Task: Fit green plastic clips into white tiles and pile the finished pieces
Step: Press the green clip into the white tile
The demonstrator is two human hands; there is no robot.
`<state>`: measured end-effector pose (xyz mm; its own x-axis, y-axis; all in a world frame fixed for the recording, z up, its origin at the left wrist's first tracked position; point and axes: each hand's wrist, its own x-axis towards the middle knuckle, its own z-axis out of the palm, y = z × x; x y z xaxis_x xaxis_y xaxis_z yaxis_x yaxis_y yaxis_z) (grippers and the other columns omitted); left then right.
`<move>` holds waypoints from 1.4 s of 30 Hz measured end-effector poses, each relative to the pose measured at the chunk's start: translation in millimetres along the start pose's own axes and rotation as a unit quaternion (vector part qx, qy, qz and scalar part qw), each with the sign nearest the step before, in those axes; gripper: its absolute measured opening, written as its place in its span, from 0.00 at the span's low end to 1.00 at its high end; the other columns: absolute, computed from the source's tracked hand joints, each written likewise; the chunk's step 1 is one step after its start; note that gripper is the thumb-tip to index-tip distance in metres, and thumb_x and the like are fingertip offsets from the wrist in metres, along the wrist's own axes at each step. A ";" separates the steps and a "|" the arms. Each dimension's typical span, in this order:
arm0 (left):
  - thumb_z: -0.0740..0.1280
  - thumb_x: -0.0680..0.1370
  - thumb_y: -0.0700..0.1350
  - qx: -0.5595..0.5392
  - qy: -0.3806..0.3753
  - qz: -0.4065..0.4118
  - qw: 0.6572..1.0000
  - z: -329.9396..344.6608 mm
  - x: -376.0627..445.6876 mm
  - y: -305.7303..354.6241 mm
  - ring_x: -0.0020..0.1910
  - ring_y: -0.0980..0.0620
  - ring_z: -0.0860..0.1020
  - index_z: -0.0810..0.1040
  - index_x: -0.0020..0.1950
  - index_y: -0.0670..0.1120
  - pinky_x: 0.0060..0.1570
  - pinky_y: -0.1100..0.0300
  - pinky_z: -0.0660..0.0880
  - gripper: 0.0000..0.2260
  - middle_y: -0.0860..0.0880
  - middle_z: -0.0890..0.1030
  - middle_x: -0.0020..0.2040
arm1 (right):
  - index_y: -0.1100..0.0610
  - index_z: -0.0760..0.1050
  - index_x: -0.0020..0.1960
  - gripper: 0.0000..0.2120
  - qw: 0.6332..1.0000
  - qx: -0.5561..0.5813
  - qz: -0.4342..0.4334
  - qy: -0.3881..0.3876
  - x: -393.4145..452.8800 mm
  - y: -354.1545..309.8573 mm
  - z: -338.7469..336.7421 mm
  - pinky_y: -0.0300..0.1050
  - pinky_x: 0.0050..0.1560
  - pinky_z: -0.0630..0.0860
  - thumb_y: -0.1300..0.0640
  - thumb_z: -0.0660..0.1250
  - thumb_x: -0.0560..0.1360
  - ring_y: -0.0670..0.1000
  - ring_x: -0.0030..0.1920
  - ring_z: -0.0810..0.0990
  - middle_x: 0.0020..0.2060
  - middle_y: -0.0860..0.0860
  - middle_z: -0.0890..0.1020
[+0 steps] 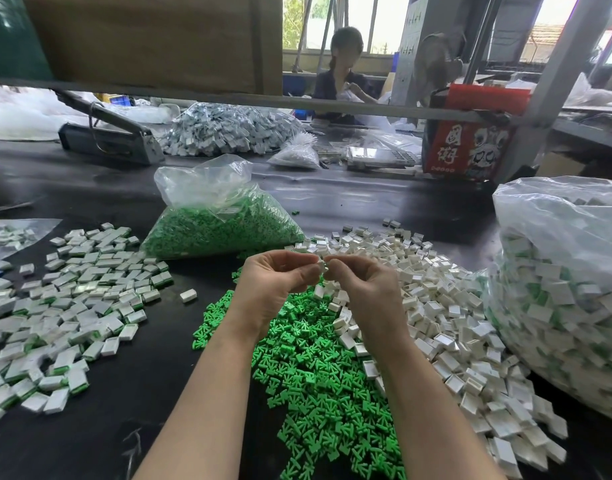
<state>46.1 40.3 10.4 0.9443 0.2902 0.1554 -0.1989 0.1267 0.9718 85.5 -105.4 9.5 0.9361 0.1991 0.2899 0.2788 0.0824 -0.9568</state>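
My left hand [275,280] and my right hand [361,284] meet fingertip to fingertip above the table, both pinching one small white tile [322,265] between them. Whether a clip sits in it is hidden by my fingers. Under my forearms lies a heap of loose green clips [318,375]. Empty white tiles [436,306] spread to the right of it. On the left lies a wide scatter of finished tiles with green edges [72,306].
A clear bag of green clips [221,223] stands behind my hands. A big clear bag of finished pieces [567,289] fills the right side. Farther back are a grey tile heap [228,129], a red box [467,147], a metal tool [107,136] and a seated person [342,74].
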 end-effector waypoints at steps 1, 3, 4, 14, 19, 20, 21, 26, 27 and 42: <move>0.77 0.64 0.45 0.003 -0.001 0.003 1.000 1.1 -0.2 -0.3 0.38 0.53 0.84 0.87 0.41 0.50 0.37 0.66 0.77 0.07 0.47 0.86 0.40 | 0.58 0.83 0.48 0.04 1.000 0.019 0.012 0.006 0.1 0.1 -0.2 0.32 0.42 0.77 0.63 0.70 0.75 0.47 0.42 0.85 0.40 0.52 0.86; 0.77 0.64 0.45 0.011 -0.002 0.008 1.000 2.9 -0.5 -1.2 0.38 0.54 0.83 0.87 0.41 0.51 0.37 0.66 0.76 0.07 0.47 0.86 0.40 | 0.58 0.84 0.46 0.03 0.999 0.029 0.026 0.012 0.7 1.3 -0.9 0.31 0.40 0.76 0.62 0.71 0.75 0.45 0.39 0.84 0.38 0.52 0.86; 0.77 0.64 0.45 0.016 -0.002 0.010 1.000 3.4 -0.5 -1.6 0.38 0.54 0.83 0.87 0.41 0.51 0.36 0.67 0.76 0.07 0.47 0.86 0.40 | 0.58 0.84 0.46 0.03 0.999 0.025 0.029 0.012 0.8 1.9 -1.3 0.30 0.38 0.75 0.61 0.71 0.75 0.44 0.38 0.83 0.37 0.51 0.86; 0.77 0.65 0.45 0.021 0.005 0.016 1.000 2.5 2.1 -5.6 0.38 0.54 0.84 0.87 0.42 0.50 0.36 0.68 0.75 0.07 0.47 0.86 0.39 | 0.56 0.81 0.45 0.06 0.994 -0.109 -0.008 -0.024 2.3 7.2 -0.9 0.41 0.40 0.79 0.56 0.67 0.79 0.48 0.37 0.82 0.36 0.52 0.84; 0.77 0.67 0.41 0.020 -0.007 0.010 1.000 4.0 4.3 -9.7 0.38 0.56 0.83 0.87 0.42 0.47 0.37 0.69 0.75 0.05 0.47 0.86 0.39 | 0.56 0.74 0.41 0.12 0.974 -0.213 -0.001 -0.075 2.0 9.0 -0.7 0.49 0.36 0.69 0.56 0.60 0.82 0.48 0.33 0.73 0.32 0.50 0.77; 0.76 0.69 0.40 0.031 -0.010 0.007 0.999 3.3 4.4 -10.4 0.37 0.56 0.82 0.86 0.43 0.47 0.36 0.68 0.75 0.05 0.47 0.86 0.38 | 0.58 0.73 0.41 0.12 0.974 -0.212 0.002 -0.080 1.9 9.1 -0.8 0.50 0.36 0.68 0.56 0.59 0.82 0.49 0.33 0.71 0.31 0.50 0.75; 0.75 0.71 0.40 0.047 -0.014 0.000 0.999 2.8 4.5 -11.0 0.37 0.56 0.82 0.85 0.44 0.46 0.36 0.68 0.75 0.04 0.48 0.85 0.38 | 0.59 0.72 0.40 0.13 0.975 -0.205 0.003 -0.082 1.7 8.7 -0.9 0.50 0.36 0.67 0.56 0.59 0.82 0.49 0.33 0.70 0.31 0.50 0.74; 0.64 0.82 0.47 0.174 -0.095 -0.052 0.979 0.8 2.7 -12.5 0.30 0.58 0.75 0.77 0.42 0.44 0.30 0.69 0.69 0.11 0.52 0.79 0.31 | 0.57 0.70 0.37 0.15 0.982 -0.164 0.013 -0.093 1.3 6.4 -0.6 0.48 0.35 0.66 0.57 0.59 0.82 0.48 0.31 0.68 0.30 0.51 0.73; 0.61 0.83 0.47 0.167 -0.115 -0.058 0.978 2.1 1.5 -12.6 0.29 0.58 0.73 0.76 0.41 0.44 0.30 0.70 0.69 0.13 0.52 0.77 0.31 | 0.57 0.70 0.37 0.15 0.981 -0.165 0.014 -0.097 1.4 7.0 -0.2 0.48 0.36 0.66 0.57 0.58 0.82 0.48 0.32 0.69 0.30 0.50 0.72; 0.56 0.85 0.45 0.161 -0.162 -0.051 0.972 5.9 -1.6 -14.6 0.32 0.57 0.67 0.71 0.42 0.45 0.33 0.66 0.67 0.12 0.55 0.70 0.32 | 0.52 0.68 0.31 0.21 0.975 -0.189 0.020 -0.112 0.4 12.7 -0.6 0.49 0.35 0.65 0.52 0.56 0.83 0.49 0.30 0.67 0.27 0.48 0.71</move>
<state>49.1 32.3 -3.0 0.9982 -0.0289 0.0531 -0.0575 -0.1802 0.9820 89.6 -104.9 -2.5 0.8895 0.4059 0.2099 0.3425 -0.2879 -0.8943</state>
